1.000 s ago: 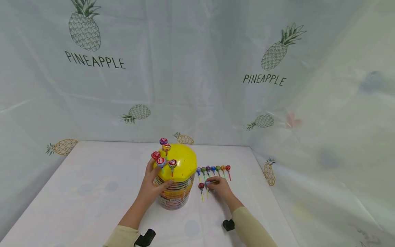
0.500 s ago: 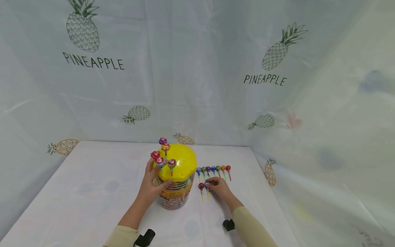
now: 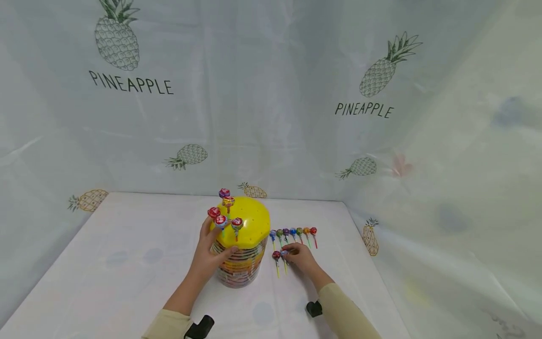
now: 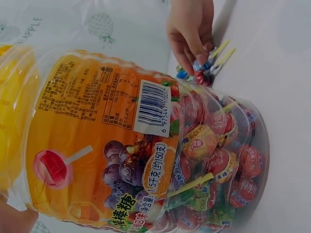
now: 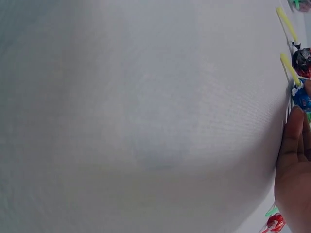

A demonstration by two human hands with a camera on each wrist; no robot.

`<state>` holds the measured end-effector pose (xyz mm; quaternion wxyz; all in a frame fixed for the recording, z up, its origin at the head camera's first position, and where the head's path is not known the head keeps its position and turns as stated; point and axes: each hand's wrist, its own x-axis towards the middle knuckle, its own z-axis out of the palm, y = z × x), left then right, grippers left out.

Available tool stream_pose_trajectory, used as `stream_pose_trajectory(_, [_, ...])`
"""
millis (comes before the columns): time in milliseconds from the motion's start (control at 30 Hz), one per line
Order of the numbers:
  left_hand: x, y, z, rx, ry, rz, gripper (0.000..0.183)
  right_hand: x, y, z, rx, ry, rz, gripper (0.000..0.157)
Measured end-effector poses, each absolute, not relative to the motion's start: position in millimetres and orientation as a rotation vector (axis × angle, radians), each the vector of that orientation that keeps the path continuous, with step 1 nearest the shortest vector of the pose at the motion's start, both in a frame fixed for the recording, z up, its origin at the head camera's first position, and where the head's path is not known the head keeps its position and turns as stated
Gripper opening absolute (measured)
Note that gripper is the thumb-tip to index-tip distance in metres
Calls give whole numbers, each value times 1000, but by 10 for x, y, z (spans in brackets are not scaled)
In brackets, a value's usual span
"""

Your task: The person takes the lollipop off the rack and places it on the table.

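My left hand (image 3: 210, 254) grips the upper side of a clear plastic lollipop jar (image 3: 239, 270), thumb at the front. The jar's yellow lid (image 3: 254, 219) has small holes, and several lollipops stand upright on its left part, one a red-and-white lollipop (image 3: 221, 221). In the left wrist view, wrapped lollipops fill the jar below its orange label (image 4: 97, 107). Right of the jar, my right hand (image 3: 301, 256) pinches the head of a blue lollipop (image 5: 302, 97) lying on the table, its yellow stick toward me. Beside it lies a dark red lollipop (image 3: 276, 255).
Behind my right hand, several lollipops lie in a row, from a blue one (image 3: 273, 233) to a red one (image 3: 313, 230). The white-covered table (image 3: 139, 273) backs onto a hanging sheet (image 3: 262, 117) printed with pineapples.
The blue lollipop under my right fingers has shifted slightly, and its stick now lies nearly parallel to the dark red one's. My left hand and the jar stay in place.
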<state>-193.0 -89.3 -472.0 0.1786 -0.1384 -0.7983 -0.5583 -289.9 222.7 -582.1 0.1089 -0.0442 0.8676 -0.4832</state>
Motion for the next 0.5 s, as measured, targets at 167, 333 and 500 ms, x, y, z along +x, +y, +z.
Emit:
stream_pose_trajectory(167, [-1872, -857, -4724, -345, -2247, -1563, 61, -2880, 2227, -5813, -157, 2581, -1390, 24])
stream_pose_trajectory(333, [-1787, -787, -4728, -273, -2222, -1505, 54, -2860, 2248, -5785, -107, 2578, -1396, 26])
stream_pose_trajectory(500, [-1701, -717, -4711, -229, -2182, -1447, 54, -2821, 2319, -5693, -78, 2566, -1457, 28])
